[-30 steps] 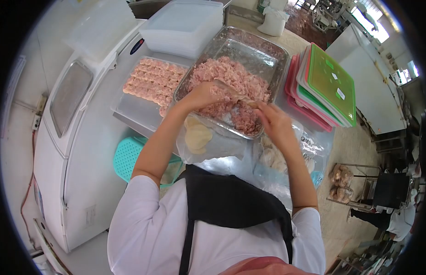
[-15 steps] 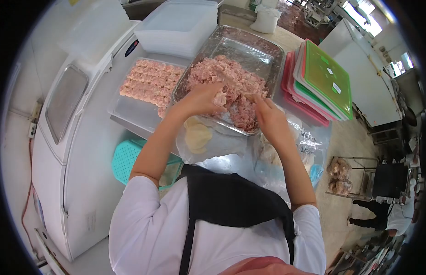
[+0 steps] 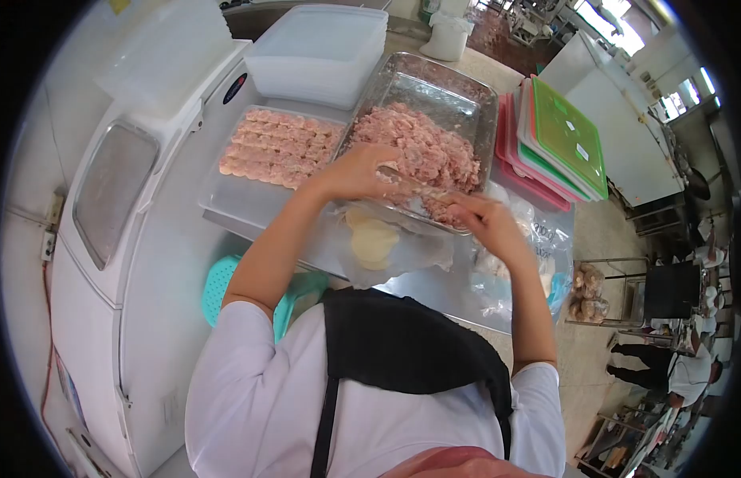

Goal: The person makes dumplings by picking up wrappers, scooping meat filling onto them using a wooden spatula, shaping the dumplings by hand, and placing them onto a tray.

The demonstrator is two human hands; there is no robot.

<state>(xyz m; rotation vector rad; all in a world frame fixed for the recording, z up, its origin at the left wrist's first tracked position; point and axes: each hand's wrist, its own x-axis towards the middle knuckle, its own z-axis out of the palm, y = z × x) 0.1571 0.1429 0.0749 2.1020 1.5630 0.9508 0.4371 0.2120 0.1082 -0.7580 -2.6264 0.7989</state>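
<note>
My left hand [image 3: 362,171] is closed around a small meat-filled dumpling with a pale wrapper [image 3: 388,166], over the near left edge of the metal pan [image 3: 486,88]. My right hand [image 3: 484,217] grips a thin, flat spatula-like tool [image 3: 436,193], slightly blurred, whose end points toward the left hand. A heap of pink minced meat [image 3: 422,143] fills much of the pan. Round, pale yellow wrappers [image 3: 374,243] lie on a plastic sheet just below my left hand. To the left, rows of formed dumplings [image 3: 279,143] sit on a translucent tray [image 3: 243,190].
Stacked clear containers [image 3: 316,56] stand behind the dumplings. Coloured lids [image 3: 566,131] are piled right of the pan, near clear plastic bags [image 3: 538,239]. A turquoise basket [image 3: 219,288] is below the table at left, beside a white freezer [image 3: 159,263]. Another person [image 3: 689,374] stands far right.
Both hands have drawn back from the meat toward the pan's near edge, and the tool has come close to the left hand. The view has shifted slightly.
</note>
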